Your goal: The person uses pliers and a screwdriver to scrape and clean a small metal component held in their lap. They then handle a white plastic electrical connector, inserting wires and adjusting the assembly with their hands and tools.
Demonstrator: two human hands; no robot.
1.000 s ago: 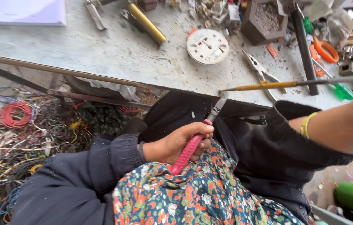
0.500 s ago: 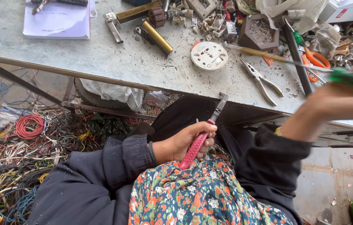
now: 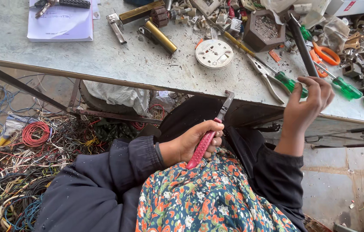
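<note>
A pink-handled cutter (image 3: 207, 138) is gripped, a green-handled screwdriver (image 3: 291, 83) is touched; orange scissors (image 3: 325, 55), a white round socket (image 3: 214, 53), a brass tube (image 3: 160, 36), a red wire coil (image 3: 36, 133), a flowered cloth (image 3: 207, 202) and dark blue sleeves (image 3: 104, 180) are seen

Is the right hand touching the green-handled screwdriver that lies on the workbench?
Touching. In the head view, the right hand has its fingertips on the green handle of the screwdriver, near the edge of the workbench; no gap shows between them.
</note>
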